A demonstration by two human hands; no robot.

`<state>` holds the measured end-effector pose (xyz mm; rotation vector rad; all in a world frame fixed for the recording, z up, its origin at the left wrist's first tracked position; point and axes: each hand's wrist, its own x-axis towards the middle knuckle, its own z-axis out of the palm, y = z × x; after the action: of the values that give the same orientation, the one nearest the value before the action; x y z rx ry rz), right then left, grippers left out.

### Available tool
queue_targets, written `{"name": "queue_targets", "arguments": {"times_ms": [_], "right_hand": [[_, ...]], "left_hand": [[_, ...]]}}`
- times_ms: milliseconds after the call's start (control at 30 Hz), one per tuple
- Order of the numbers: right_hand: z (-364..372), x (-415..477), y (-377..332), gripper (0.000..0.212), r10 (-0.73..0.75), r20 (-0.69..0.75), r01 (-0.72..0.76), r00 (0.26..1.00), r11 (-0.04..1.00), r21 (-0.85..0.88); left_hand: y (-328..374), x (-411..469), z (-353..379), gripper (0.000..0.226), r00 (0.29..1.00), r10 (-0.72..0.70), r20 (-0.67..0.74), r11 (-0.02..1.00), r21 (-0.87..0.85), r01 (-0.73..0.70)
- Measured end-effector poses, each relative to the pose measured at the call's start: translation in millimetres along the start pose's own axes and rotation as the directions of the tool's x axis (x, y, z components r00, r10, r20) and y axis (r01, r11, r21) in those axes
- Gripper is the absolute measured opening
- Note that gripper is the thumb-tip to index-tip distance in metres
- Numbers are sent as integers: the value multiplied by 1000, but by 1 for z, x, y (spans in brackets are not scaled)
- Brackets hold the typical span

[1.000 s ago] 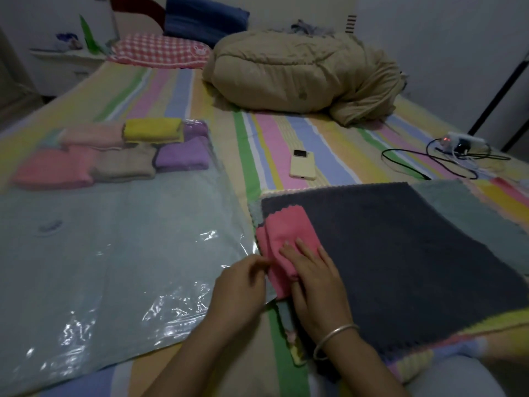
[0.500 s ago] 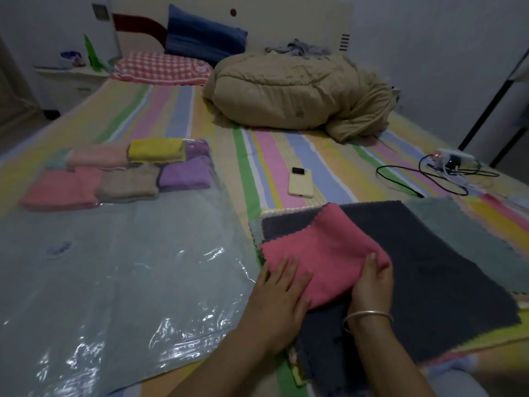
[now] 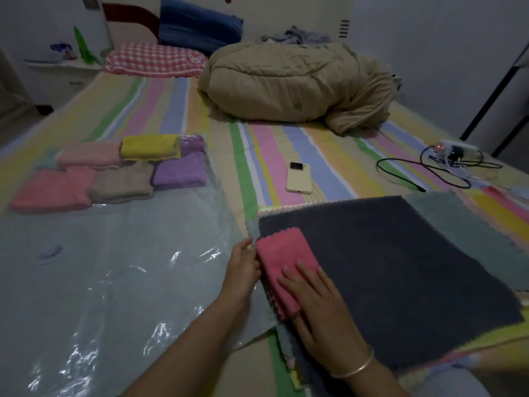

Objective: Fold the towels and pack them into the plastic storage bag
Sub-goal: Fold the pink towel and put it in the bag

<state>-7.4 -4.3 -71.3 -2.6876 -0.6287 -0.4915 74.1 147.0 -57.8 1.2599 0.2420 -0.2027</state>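
A pink towel (image 3: 282, 253), folded into a narrow strip, lies on the left edge of a stack of flat towels topped by a dark grey towel (image 3: 400, 267). My right hand (image 3: 317, 305) presses flat on the pink towel's near half, fingers straight. My left hand (image 3: 243, 267) touches the towel's left edge with its fingertips. To the left lies the clear plastic storage bag (image 3: 100, 282), flat on the bed. At its far end are several folded towels (image 3: 114, 170) in pink, yellow, beige and purple.
A cream phone (image 3: 299, 177) lies on the striped bed sheet beyond the stack. A beige rolled quilt (image 3: 294, 84) sits further back. A power strip with black cables (image 3: 446, 159) lies at the right. A green-grey towel (image 3: 469, 224) shows under the grey one.
The pink towel has been folded over from a wide piece into a narrow strip at the stack's left edge. My right hand moved left onto it; my left hand shifted to its left edge.
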Motion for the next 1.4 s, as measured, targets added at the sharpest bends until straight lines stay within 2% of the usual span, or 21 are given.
{"name": "queue_targets", "arguments": {"times_ms": [67,167,233,300,333,367,433,467,533,567,633,667,733,800,867,967,1033,1133,1200,1333,1400], "right_hand": [[-1,-2,-3,54,17,70,-15,997,999,-33],[-4,6,-9,55,78,103,-82,992,996,41],[-10,19,-9,50,218,-5,-216,976,967,134],[-18,33,-3,35,451,-77,-433,889,884,179],[-21,40,1,34,550,-7,-541,835,823,174],[-24,46,2,48,624,113,-633,774,754,172],[-27,56,7,67,674,335,-750,658,625,217],[-30,59,8,68,661,400,-771,635,571,281],[-39,63,16,62,609,479,-775,632,503,382],[-47,63,20,57,585,494,-765,643,513,389],[-61,61,32,44,552,458,-711,697,617,338],[-66,59,38,37,536,427,-665,728,702,254],[-67,54,43,29,522,402,-558,753,829,-31],[-59,51,34,25,565,356,-507,744,825,-250],[-49,52,18,35,628,293,-541,721,774,-329],[-39,52,3,73,700,241,-563,673,695,-447],[-34,52,2,81,733,205,-565,648,644,-515],[-29,55,4,97,774,239,-563,586,601,-568],[-27,59,3,100,774,259,-536,578,599,-595],[-34,57,6,71,736,138,-596,663,630,-498],[-41,54,6,59,711,92,-641,697,675,-364]], "left_hand": [[1,7,-5,38,1000,-9,-23,999,44,10],[3,6,-7,61,998,52,44,961,271,-62],[4,11,-7,67,996,85,36,918,385,-92],[7,16,-5,70,991,134,1,876,468,-119],[8,18,-3,72,987,160,2,841,523,-138],[10,16,-2,72,983,185,14,805,571,-160],[12,15,-2,71,970,237,44,736,644,-209],[12,15,-3,71,958,275,78,683,686,-251],[13,13,-4,72,925,340,171,544,767,-341],[15,12,-3,72,903,374,210,486,785,-384],[21,7,-2,68,848,462,259,414,783,-464],[24,5,-3,62,817,505,277,379,780,-499],[28,0,-9,47,767,556,321,307,778,-548],[27,-7,-18,32,752,546,370,257,780,-571],[22,-15,-26,19,755,512,410,231,781,-580],[14,-29,-33,14,766,470,439,225,780,-584],[9,-37,-41,12,762,458,457,211,777,-593],[5,-48,-59,12,764,450,462,186,789,-586],[3,-53,-74,16,753,460,471,147,796,-587],[3,-67,-111,43,764,410,499,83,813,-576],[5,-74,-133,55,752,391,531,-14,820,-572]]}}
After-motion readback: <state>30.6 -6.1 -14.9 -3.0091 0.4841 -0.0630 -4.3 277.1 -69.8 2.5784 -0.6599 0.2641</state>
